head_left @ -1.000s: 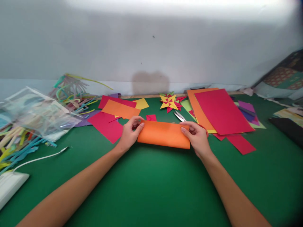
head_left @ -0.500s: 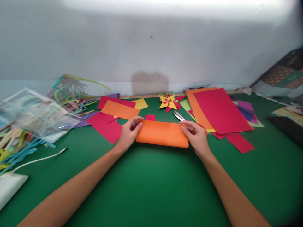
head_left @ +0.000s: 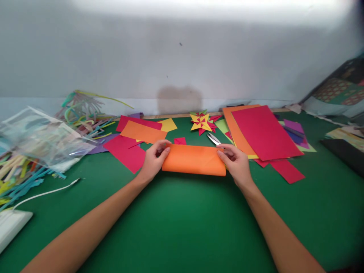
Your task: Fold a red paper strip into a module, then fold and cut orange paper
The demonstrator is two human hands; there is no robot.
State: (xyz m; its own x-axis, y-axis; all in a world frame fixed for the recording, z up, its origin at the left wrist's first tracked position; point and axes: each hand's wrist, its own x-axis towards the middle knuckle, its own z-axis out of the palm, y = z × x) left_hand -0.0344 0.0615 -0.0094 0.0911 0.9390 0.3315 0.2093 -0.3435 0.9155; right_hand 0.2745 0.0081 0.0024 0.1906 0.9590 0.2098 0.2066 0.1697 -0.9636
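An orange sheet of paper (head_left: 193,160), bent over on itself with a rounded near edge, is stretched between both hands above the green table (head_left: 173,223). My left hand (head_left: 156,156) pinches its left end, thumb on top. At the right end my right hand (head_left: 233,161) grips the paper between thumb and fingers. Just behind the right hand lie scissors (head_left: 213,138), blades showing and handles mostly hidden. A small red folded paper (head_left: 180,141) rests behind the orange sheet. Farther back is a yellow, red and green folded paper star (head_left: 200,122).
Red sheets (head_left: 267,132) overlap orange ones at the right, with a dark flat object (head_left: 342,155) beyond. Cut papers (head_left: 143,131) lie left of centre. Pipe cleaners (head_left: 31,182), a clear plastic bag (head_left: 48,140) and a white box with a cable (head_left: 14,227) occupy the left side.
Both hands keep their hold on the orange paper. Its near right corner sits very slightly higher; the whole view has shifted a little.
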